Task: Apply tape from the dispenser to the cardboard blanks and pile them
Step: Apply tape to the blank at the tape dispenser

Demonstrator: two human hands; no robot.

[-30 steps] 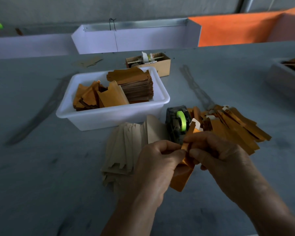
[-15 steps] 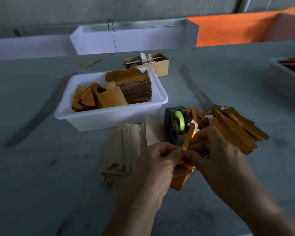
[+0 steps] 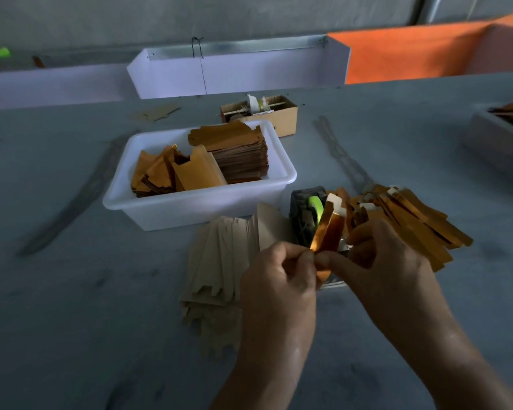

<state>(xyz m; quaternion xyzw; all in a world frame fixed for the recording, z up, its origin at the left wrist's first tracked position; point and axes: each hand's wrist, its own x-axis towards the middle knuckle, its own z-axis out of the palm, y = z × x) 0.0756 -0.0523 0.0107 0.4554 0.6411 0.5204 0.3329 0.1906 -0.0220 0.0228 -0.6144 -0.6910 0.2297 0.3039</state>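
Observation:
Both hands hold one folded gold cardboard blank (image 3: 328,229) upright in front of the dark tape dispenser (image 3: 304,216) with its green roll. My left hand (image 3: 279,279) pinches the blank's lower left edge. My right hand (image 3: 382,261) pinches it from the right at the same height. A fan of pale blanks (image 3: 222,261) lies face down on the table to the left of my hands. A heap of folded gold blanks (image 3: 409,220) lies to the right of the dispenser.
A white tub (image 3: 196,205) with stacked and loose gold blanks stands behind the fan. A small cardboard box (image 3: 279,116) sits further back. Another tray (image 3: 498,137) is at the far right. White and orange partitions line the table's far edge.
The blank has been raised and turned more upright in front of the dispenser. Both hands have shifted slightly up with it and kept their pinch.

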